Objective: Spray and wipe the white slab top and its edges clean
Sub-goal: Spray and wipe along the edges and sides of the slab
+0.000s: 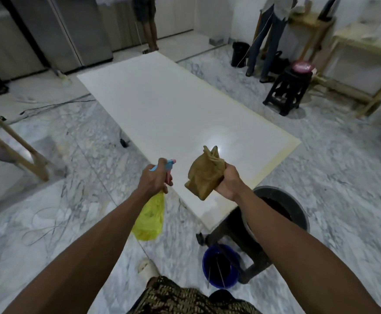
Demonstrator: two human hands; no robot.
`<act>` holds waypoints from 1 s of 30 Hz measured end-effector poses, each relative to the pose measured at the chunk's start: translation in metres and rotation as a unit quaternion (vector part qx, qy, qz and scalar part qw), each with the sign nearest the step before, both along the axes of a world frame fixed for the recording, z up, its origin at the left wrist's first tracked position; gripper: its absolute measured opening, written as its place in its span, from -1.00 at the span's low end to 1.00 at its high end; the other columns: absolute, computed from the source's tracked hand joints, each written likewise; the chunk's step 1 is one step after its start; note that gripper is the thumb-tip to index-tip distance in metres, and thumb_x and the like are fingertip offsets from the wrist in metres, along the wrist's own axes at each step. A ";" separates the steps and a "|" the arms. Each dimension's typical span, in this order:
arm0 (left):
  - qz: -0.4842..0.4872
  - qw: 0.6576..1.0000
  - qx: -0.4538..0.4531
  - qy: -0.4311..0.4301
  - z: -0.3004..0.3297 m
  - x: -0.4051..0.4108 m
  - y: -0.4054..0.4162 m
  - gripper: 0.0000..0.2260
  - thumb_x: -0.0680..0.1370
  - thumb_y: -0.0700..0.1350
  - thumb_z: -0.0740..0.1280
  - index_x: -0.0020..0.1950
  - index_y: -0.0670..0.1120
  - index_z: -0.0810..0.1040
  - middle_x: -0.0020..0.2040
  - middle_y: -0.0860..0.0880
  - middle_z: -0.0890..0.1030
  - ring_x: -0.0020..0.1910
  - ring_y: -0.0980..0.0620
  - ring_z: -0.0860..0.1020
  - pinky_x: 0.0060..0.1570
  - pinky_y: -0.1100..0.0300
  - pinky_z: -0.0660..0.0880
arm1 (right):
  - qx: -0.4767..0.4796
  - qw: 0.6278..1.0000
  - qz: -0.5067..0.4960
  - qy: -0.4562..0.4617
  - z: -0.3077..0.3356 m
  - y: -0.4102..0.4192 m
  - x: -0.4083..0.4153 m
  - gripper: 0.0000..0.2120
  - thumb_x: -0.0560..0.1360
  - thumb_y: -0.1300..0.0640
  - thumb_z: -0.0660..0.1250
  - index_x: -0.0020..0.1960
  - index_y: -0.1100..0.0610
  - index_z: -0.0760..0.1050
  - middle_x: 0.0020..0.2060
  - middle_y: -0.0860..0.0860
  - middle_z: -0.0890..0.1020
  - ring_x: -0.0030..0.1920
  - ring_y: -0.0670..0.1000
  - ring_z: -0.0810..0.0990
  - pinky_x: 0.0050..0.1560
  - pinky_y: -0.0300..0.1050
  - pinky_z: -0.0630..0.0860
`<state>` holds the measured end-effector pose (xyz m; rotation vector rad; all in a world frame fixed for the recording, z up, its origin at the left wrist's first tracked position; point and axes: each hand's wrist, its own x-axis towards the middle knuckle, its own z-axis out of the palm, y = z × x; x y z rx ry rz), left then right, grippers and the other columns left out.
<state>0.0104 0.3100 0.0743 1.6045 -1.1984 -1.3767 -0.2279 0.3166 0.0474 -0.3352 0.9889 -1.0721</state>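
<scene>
A long white slab [162, 105] lies flat on a low stand and stretches away from me, its near corner just below my hands. My left hand [152, 177] grips a yellow spray bottle [149, 220] by its blue and pink trigger head, nozzle aimed toward the slab. The bottle hangs beside the slab's near left edge. My right hand [228, 181] holds a folded brown cloth [204, 175] in the air above the slab's near end, apart from the surface.
A dark bucket [296, 205] and a blue bucket [209, 264] stand on the marble floor by the slab's near end, beside a dark stool leg. A black stool [287, 94] stands right. Two people stand at the back. Cables lie on the floor at left.
</scene>
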 end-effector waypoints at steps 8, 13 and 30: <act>0.000 1.000 -0.003 0.024 0.035 0.066 -0.064 -0.58 0.75 0.00 0.08 0.18 -0.10 0.74 -0.33 -0.23 0.59 -0.39 -0.08 0.64 -0.49 0.16 0.48 | -0.064 0.989 0.008 -0.136 0.023 -0.077 0.087 -0.59 0.60 -0.09 0.23 0.27 0.18 0.56 0.29 0.18 0.59 0.28 0.20 0.58 0.29 0.17 0.49; 0.047 0.999 -0.014 -0.008 0.044 0.118 -0.108 -0.49 0.73 0.03 0.15 0.06 -0.33 0.74 -0.44 -0.17 0.58 -0.40 -0.15 0.59 -0.54 0.19 0.43 | -0.072 0.981 0.044 -0.174 0.028 -0.133 0.159 -0.55 0.62 -0.08 0.20 0.24 0.25 0.60 0.33 0.24 0.54 0.33 0.24 0.53 0.37 0.20 0.42; 0.162 0.986 -0.026 -0.008 0.030 0.335 -0.313 -0.23 0.32 0.38 0.18 0.09 -0.27 0.67 0.03 -0.38 0.67 -0.29 -0.34 0.72 -0.42 0.00 0.60 | -0.016 0.988 0.118 -0.102 0.011 -0.370 0.397 -0.44 0.65 -0.12 0.12 0.45 0.28 0.39 0.39 0.27 0.47 0.39 0.26 0.46 0.47 0.23 0.28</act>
